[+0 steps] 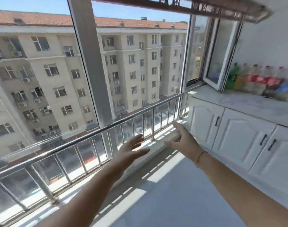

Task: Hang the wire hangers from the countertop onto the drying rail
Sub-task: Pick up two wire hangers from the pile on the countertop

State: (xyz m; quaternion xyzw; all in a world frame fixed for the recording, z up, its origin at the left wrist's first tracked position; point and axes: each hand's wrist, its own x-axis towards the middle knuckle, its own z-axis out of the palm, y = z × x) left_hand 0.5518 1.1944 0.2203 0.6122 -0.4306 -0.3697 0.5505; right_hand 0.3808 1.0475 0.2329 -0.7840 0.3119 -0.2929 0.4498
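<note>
Both my arms reach forward over the balcony floor. My left hand [133, 147] is spread flat, fingers apart, holding nothing, in front of the steel guard railing. My right hand [183, 139] is also empty with fingers extended, close to the corner where the railing meets the cabinet. The drying rail [185, 6], a dark perforated bar, runs overhead along the top of the view, well above both hands. The white marble countertop [238, 104] lies at the right. I see no wire hangers on it; that side is blurred.
A steel guard railing [94, 133] runs along big windows. White cabinets [238, 138] with black handles stand under the countertop. Several blurred bottles [261, 81] line the wall on the countertop. An inward-opened window sash [220, 54] hangs over its far end.
</note>
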